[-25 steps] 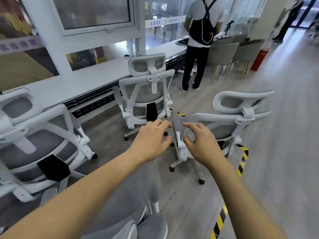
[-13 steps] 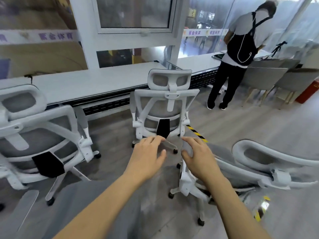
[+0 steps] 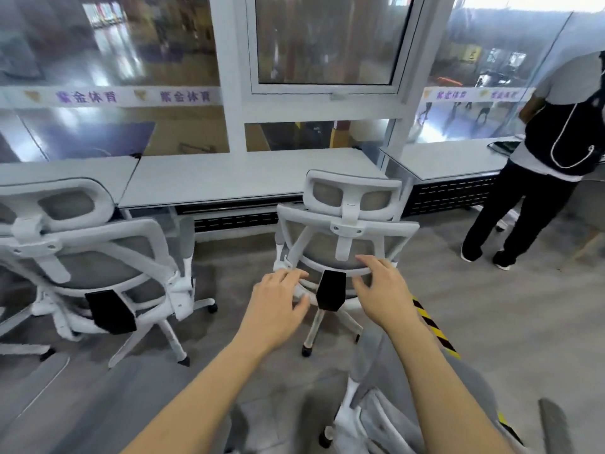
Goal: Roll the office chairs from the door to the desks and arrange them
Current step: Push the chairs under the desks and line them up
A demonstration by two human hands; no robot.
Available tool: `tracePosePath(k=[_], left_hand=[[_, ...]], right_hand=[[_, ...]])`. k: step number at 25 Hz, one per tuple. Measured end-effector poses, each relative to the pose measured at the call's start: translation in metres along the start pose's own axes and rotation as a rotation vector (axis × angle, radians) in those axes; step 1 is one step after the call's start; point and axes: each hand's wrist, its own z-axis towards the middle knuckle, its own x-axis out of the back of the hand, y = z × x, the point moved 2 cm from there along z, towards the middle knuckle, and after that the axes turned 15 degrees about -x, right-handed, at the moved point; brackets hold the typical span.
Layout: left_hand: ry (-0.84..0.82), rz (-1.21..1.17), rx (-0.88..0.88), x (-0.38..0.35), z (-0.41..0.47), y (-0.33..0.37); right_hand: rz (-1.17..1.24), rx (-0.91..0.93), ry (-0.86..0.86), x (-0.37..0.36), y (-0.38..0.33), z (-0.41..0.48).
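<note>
Left hand (image 3: 276, 308), right hand (image 3: 383, 291) now before centre chair (image 3: 347, 224) — both relaxed

Bright daylight enters through the windows (image 3: 324, 40) beyond the hands, with glare at far right; reflections smear the glass, and edges bend and blur.

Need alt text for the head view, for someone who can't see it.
Both open, the left hand and right hand extend toward the back of a white office chair facing the desk. A second chair stands left of it; a person with a backpack stands far right.
</note>
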Motion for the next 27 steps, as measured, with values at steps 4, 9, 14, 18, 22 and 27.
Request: tracePosePath(k=[4, 9, 14, 18, 22, 27], left_hand=[[-0.009, 0.024, 0.050, -0.025, 0.047, -0.015], [-0.071, 0.055, 0.068, -0.057, 0.135, -0.069], [-0.155, 0.094, 0.074, -0.082, 0.222, -0.139], [-0.197, 0.134, 0.076, -0.104, 0.279, -0.189], [-0.244, 0.195, 0.091, -0.133, 0.298, -0.227], [-0.090, 0.190, 0.093, -0.157, 0.291, -0.223]], right_hand=[[0.026, -0.020, -0.039, -0.006, 0.015, 0.068], [-0.025, -0.078, -0.026, -0.022, 0.042, 0.162], [-0.134, -0.139, 0.031, -0.039, 0.056, 0.250], [-0.233, -0.235, 0.075, -0.057, 0.072, 0.301], [-0.300, -0.244, 0.050, -0.088, 0.100, 0.326], [-0.283, -0.119, 0.010, -0.090, 0.130, 0.349]])
